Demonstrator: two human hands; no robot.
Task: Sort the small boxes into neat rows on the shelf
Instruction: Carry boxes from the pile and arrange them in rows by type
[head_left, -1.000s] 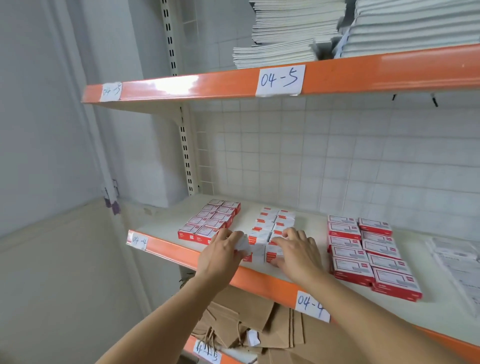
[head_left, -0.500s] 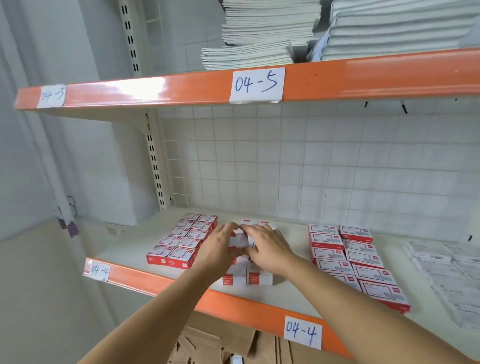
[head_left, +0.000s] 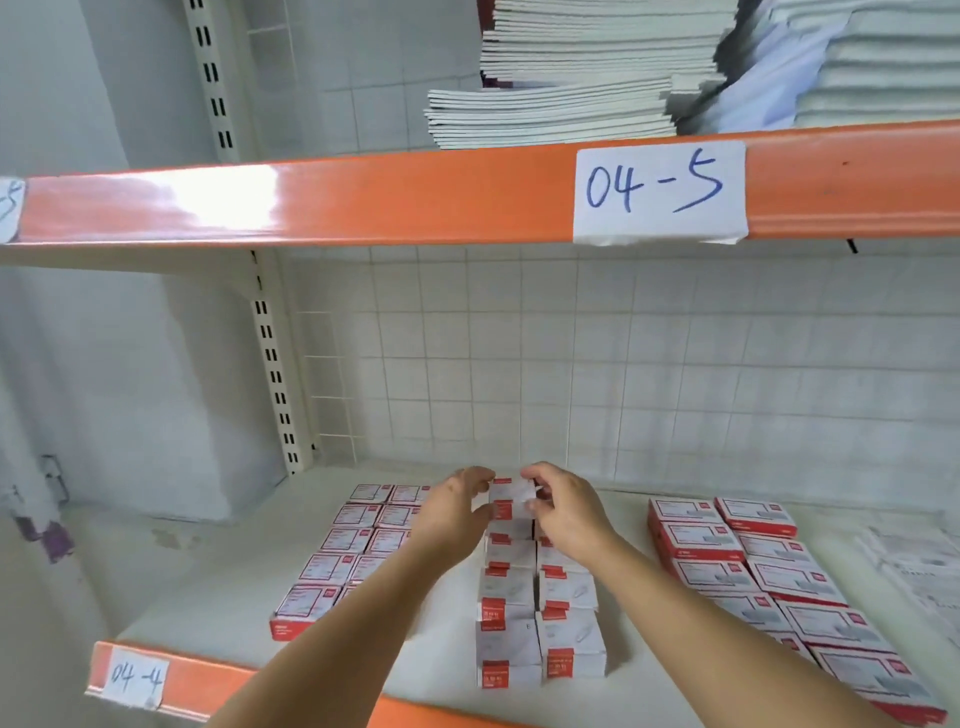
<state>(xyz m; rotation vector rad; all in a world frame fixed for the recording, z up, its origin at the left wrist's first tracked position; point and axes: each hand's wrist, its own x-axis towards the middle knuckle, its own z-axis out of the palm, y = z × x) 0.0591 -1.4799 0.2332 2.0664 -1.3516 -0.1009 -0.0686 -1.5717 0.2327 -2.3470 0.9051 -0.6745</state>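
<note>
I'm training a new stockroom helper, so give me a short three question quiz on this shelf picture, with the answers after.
1. True or false: both hands are at the near end of the middle rows.
2. Which label is on the upper shelf edge: A) 04-4 B) 04-5 C) 04-6?
3. What lies stacked on the upper shelf?

Key:
1. False: they hold a small box at the far end.
2. B.
3. Thin booklets in piles.
</note>
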